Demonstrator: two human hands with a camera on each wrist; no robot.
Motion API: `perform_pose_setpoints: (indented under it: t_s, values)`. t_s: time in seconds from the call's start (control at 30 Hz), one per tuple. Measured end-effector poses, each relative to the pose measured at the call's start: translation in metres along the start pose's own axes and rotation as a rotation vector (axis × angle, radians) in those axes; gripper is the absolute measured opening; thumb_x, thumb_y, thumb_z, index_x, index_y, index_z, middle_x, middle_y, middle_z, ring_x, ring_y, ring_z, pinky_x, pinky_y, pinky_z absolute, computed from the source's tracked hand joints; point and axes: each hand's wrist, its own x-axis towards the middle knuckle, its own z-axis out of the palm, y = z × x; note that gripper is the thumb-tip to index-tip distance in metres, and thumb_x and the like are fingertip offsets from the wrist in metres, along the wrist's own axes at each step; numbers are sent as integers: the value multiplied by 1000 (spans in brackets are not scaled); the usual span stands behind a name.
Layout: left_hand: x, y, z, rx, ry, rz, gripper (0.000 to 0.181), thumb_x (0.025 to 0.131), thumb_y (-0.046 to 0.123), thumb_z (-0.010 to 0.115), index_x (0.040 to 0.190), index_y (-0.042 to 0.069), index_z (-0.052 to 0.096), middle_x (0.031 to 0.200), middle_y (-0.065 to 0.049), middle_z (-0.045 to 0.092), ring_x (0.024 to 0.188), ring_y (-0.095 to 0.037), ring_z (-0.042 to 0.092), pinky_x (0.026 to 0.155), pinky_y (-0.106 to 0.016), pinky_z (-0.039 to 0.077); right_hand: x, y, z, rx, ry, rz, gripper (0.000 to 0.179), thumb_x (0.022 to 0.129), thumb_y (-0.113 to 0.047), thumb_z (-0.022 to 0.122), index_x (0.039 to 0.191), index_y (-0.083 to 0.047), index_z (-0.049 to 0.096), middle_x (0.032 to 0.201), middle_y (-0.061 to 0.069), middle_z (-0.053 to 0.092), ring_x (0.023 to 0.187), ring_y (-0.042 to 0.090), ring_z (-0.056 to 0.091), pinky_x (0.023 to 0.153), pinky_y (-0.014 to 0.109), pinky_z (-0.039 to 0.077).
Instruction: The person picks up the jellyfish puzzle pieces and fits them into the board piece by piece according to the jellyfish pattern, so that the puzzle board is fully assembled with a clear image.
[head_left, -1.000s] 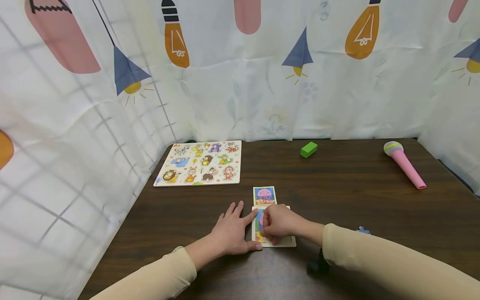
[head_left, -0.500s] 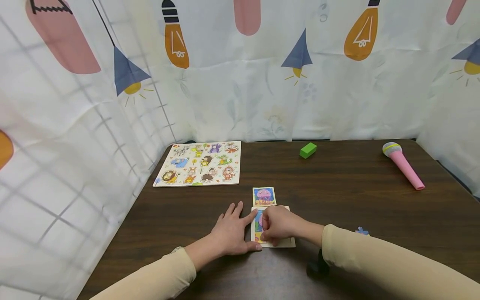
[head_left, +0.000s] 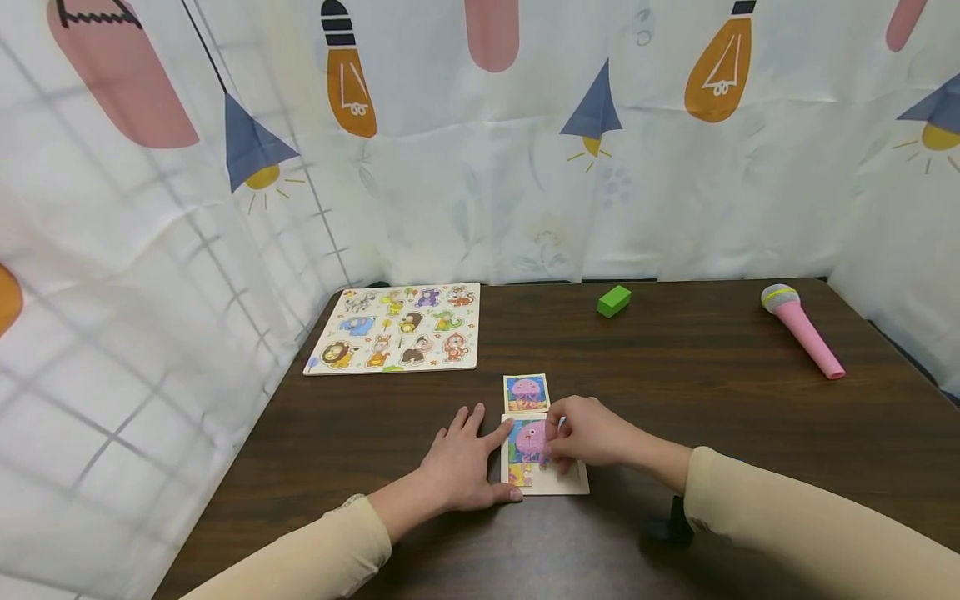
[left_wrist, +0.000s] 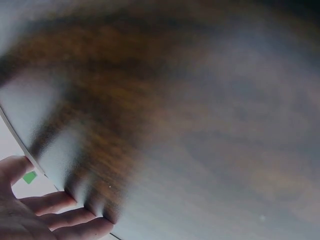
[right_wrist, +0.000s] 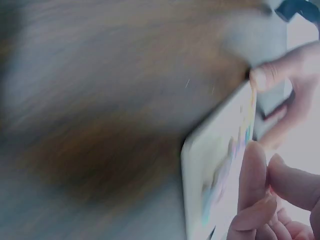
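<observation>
A small cream puzzle tray [head_left: 558,483] lies on the table, with jellyfish puzzle pieces [head_left: 527,437] in its upper part and a yellow piece [head_left: 519,476] at lower left. The tray's lower right part shows bare. My left hand [head_left: 467,462] rests with spread fingers beside it, index finger and thumb at its left edge. Over the tray's right side is my right hand [head_left: 588,429], fingers curled and tips right at the jellyfish pieces. In the right wrist view, nothing shows between its fingers [right_wrist: 252,167]. Directly above the tray lies a jellyfish picture card [head_left: 527,393].
An animal puzzle board [head_left: 393,328] lies at the back left. A green block [head_left: 614,301] sits at the back, and a pink toy microphone [head_left: 806,333] lies at the right. A patterned curtain [head_left: 465,192] hangs behind the table.
My right hand has moved up and right from the lower pieces, uncovering the yellow piece and jellyfish. Its sleeve now hides the blue piece seen earlier at right. My left hand stays in place.
</observation>
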Motion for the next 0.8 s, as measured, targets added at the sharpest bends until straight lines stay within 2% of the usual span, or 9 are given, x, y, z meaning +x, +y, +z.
perform_pose_setpoints:
  t_s: [0.27, 0.43, 0.5, 0.6, 0.7, 0.8]
  values:
    - [0, 0, 0, -12, -14, -1, 94, 80, 66, 75, 158, 25, 42, 165, -23, 30, 153, -46, 27, 113, -68, 35, -40, 48, -45, -91, 172, -17, 11, 98, -13, 68, 92, -7, 62, 69, -1, 65, 61, 14, 67, 59, 28, 55]
    - [0, 0, -1, -5, -13, -2, 94, 80, 66, 75, 158, 26, 42, 165, -23, 30, 153, -46, 28, 113, -67, 36, -71, 86, -68, -198, 262, 8, 13, 100, -19, 67, 94, -8, 64, 70, -5, 64, 62, 10, 62, 57, 25, 51]
    - [-1, 0, -1, -2, -12, -2, 94, 80, 66, 75, 158, 26, 42, 165, -23, 30, 153, -46, 28, 113, -67, 36, -81, 99, -73, -252, 276, 27, 13, 99, -22, 69, 94, -10, 67, 74, -6, 65, 65, 6, 59, 58, 24, 48]
    - [-1, 0, -2, 1, -12, -3, 94, 80, 66, 75, 158, 26, 42, 165, -23, 29, 153, -46, 28, 113, -67, 36, -94, 114, -76, -283, 254, 60, 13, 95, -25, 73, 97, -13, 71, 83, -7, 69, 69, 2, 59, 61, 24, 49]
    - [-1, 0, -2, 2, -9, 0, 94, 80, 66, 75, 158, 25, 42, 165, -23, 30, 153, -46, 28, 113, -67, 36, -103, 123, -76, -320, 239, 55, 19, 90, -30, 78, 101, -15, 73, 94, -8, 71, 81, 5, 65, 68, 26, 53]
    - [-1, 0, -1, -4, -11, 4, 94, 80, 65, 76, 158, 25, 42, 165, -24, 30, 153, -47, 28, 113, -68, 36, -107, 129, -73, -350, 253, 17, 26, 84, -36, 84, 101, -18, 74, 99, -9, 70, 90, 6, 63, 74, 27, 52]
